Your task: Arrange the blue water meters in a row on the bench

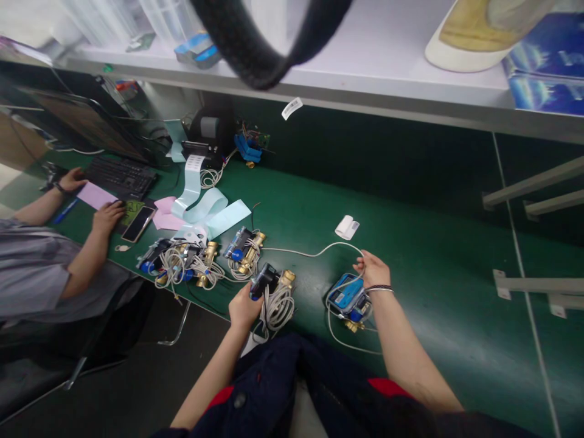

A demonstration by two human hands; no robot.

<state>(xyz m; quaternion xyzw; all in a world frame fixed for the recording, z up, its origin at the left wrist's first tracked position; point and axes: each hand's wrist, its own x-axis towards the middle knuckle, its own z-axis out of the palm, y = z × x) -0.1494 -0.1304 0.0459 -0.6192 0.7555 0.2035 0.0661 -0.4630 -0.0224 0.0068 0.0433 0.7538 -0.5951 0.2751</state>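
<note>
My left hand (243,306) grips a dark meter unit (263,280) with a brass fitting and a coiled grey cable (279,307), near the front edge of the green bench (429,255). My right hand (373,269) pinches a thin grey cable (314,252) that loops over the bench. Just below that hand lies a blue-faced meter (347,296) with a brass fitting. Several more meters with coiled cables (191,263) lie in a row to the left.
A co-worker's hand (107,217) rests near a phone (138,223) and a keyboard (119,175) at the left. A label printer (207,135) feeds pale blue tape (201,204). A small white roll (347,227) lies mid-bench. A shelf (387,67) runs overhead.
</note>
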